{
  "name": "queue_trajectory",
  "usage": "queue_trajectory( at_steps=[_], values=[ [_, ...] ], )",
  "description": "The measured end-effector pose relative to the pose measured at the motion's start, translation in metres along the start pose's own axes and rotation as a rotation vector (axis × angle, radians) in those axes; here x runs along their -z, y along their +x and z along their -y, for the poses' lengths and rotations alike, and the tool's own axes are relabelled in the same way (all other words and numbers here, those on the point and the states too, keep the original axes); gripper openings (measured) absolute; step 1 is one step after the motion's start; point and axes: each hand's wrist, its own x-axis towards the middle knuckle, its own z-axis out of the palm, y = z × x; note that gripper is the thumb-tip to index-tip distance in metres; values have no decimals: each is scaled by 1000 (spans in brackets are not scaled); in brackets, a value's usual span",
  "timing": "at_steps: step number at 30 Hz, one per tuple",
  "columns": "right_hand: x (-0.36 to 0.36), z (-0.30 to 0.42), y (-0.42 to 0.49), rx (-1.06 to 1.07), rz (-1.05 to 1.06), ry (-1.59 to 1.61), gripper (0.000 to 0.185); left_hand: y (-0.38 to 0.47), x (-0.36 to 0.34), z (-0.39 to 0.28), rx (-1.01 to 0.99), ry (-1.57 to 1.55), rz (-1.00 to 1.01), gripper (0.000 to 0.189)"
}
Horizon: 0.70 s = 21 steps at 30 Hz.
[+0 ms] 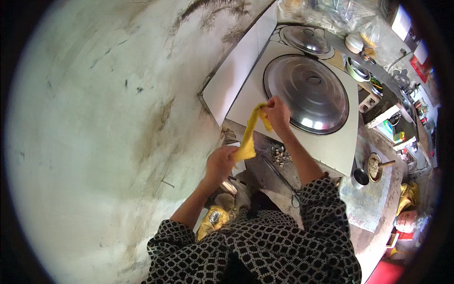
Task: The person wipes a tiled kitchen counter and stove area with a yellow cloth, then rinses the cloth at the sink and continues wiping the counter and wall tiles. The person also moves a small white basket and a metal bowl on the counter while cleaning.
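A yellow cloth (250, 136) is stretched between my two hands. My left hand (220, 164), close to the wall, is closed on its lower end. My right hand (277, 114) pinches the upper end over the near left edge of a large round metal lid (306, 93), and a short flap of cloth hangs beside the fingers. The lid lies on a white tiled stove top (333, 151). Below the stove's edge, long metal tongs (280, 174) lie near small scattered pieces (281, 156) on the floor.
A smaller metal lid (306, 39) covers the stove's far end. At the right are a metal cup (360, 178) and a bowl of pale food (374, 167) with a wooden-handled utensil. The wall (117, 124) rises close on the left. A yellow bag (212, 222) is low beside me.
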Motion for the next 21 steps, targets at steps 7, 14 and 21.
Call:
queue_trajectory(
  at_steps=[7, 14, 21],
  values=[
    [-187, -14, 80, -116, -180, 813, 19, 80, -22, 12, 55, -129, -119, 39],
    [-284, 6, 66, -36, -300, 622, 46, 39, 38, 40, 74, 330, -224, 39],
    [-255, 25, 103, -134, -209, 708, 51, -16, 110, 10, -183, 816, -453, 28]
  ],
)
